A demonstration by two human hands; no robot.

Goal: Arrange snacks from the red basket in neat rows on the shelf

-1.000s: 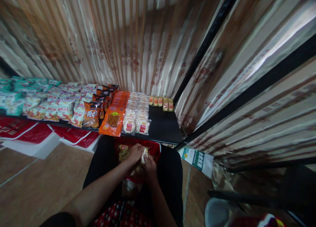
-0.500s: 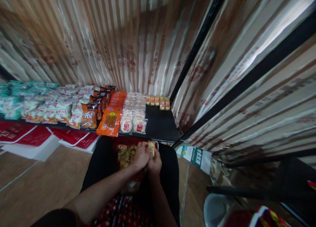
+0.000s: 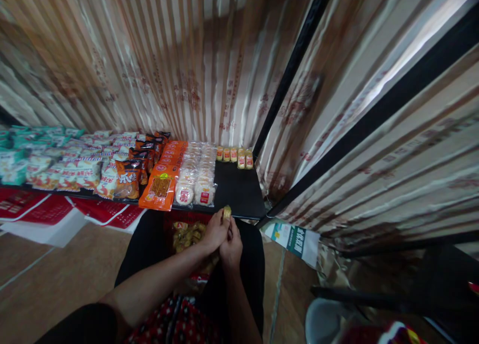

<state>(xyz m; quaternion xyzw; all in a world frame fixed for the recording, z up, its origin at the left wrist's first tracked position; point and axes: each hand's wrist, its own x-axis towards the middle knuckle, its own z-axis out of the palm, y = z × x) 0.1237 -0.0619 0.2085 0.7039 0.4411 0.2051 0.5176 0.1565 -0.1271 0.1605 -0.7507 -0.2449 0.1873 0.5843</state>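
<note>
Now, one yellow packet (image 3: 226,213) is being pinched by left hand (image 3: 215,234) and right hand (image 3: 231,249), loose packets (image 3: 187,237) lying below-left; handling seems underway, steady fingertip support called for.

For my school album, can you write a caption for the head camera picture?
Two hands hold a small golden packet in front of a black shelf lined with snacks.
</note>
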